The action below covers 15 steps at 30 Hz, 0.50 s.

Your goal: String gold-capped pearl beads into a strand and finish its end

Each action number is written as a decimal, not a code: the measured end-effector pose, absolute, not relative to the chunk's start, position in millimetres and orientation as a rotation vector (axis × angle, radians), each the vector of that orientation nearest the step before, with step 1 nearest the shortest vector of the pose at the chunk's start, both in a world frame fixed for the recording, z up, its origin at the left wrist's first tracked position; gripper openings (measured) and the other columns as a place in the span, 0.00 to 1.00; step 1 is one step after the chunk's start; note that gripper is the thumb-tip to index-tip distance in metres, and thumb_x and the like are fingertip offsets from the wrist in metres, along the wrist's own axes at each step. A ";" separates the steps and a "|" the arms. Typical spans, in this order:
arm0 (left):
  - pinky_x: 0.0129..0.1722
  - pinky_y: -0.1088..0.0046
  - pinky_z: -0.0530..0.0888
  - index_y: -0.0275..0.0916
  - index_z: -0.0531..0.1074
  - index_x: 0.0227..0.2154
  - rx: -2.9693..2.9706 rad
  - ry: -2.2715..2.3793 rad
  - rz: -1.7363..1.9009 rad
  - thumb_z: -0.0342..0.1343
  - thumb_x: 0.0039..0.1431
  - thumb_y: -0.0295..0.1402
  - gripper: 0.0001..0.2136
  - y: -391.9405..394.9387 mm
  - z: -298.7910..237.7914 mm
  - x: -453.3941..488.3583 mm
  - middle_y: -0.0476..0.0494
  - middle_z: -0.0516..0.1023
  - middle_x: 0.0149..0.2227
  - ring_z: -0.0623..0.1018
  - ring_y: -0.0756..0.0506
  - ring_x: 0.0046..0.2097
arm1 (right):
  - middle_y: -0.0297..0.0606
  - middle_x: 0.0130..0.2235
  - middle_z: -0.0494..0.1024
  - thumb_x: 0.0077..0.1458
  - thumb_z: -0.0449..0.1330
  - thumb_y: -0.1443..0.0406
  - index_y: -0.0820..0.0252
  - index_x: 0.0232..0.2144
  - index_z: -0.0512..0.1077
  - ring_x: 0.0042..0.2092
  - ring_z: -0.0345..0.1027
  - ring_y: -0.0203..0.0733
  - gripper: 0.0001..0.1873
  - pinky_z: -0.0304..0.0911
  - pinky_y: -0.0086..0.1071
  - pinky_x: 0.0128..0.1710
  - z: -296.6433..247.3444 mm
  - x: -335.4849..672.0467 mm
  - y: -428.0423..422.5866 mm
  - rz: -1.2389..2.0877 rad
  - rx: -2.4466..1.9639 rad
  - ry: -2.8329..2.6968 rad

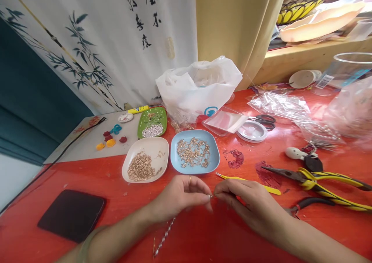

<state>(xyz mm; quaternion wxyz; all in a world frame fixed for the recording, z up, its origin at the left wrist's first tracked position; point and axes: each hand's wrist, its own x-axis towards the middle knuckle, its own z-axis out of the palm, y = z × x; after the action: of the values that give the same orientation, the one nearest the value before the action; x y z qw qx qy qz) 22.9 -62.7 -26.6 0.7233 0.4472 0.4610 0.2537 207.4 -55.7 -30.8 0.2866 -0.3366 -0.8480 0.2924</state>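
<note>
My left hand (186,195) pinches a tiny shiny bead-like piece (211,196) between thumb and fingertips. Close against it, my right hand (247,197) has its thumb and fingers pressed together; what they hold is too small and covered to make out. Below my left wrist a strand of pale beads (165,238) trails over the red table; whether it joins the piece in my fingers is hidden. Beyond my hands stand a blue tray (214,163) of gold findings and a cream tray (127,169) of small gold beads. Yellow tweezers (271,189) lie partly behind my right hand.
To the right lie yellow-black pliers (309,179), with a second tool with black handles (314,201). A green tray (164,119), white plastic bag (197,85), scissors (266,119) and white spool (252,131) are farther back. A dark phone-like slab (72,214) lies left.
</note>
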 end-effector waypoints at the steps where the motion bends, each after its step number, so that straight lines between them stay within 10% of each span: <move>1: 0.23 0.78 0.59 0.34 0.70 0.27 0.982 1.011 0.562 0.57 0.45 0.32 0.07 -62.8 -26.4 23.0 0.49 0.74 0.21 0.66 0.54 0.22 | 0.31 0.24 0.74 0.56 0.48 0.70 0.58 0.27 0.65 0.23 0.65 0.30 0.09 0.59 0.22 0.23 -31.2 207.4 -55.3 0.806 -0.902 -2.262; 15: 0.31 0.75 0.66 0.34 0.70 0.26 0.960 0.995 0.570 0.57 0.45 0.30 0.05 -63.7 -24.3 21.8 0.50 0.74 0.20 0.72 0.52 0.26 | 0.34 0.24 0.72 0.58 0.45 0.68 0.59 0.29 0.66 0.24 0.65 0.32 0.11 0.60 0.23 0.23 -32.8 208.5 -58.7 0.627 -0.846 -2.314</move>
<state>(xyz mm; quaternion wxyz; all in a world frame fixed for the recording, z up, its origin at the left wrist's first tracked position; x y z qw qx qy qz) 21.8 -63.7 -24.3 0.7332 0.4365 0.4525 0.2593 208.5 -58.7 -32.8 0.2951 -0.3178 -0.8697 0.2357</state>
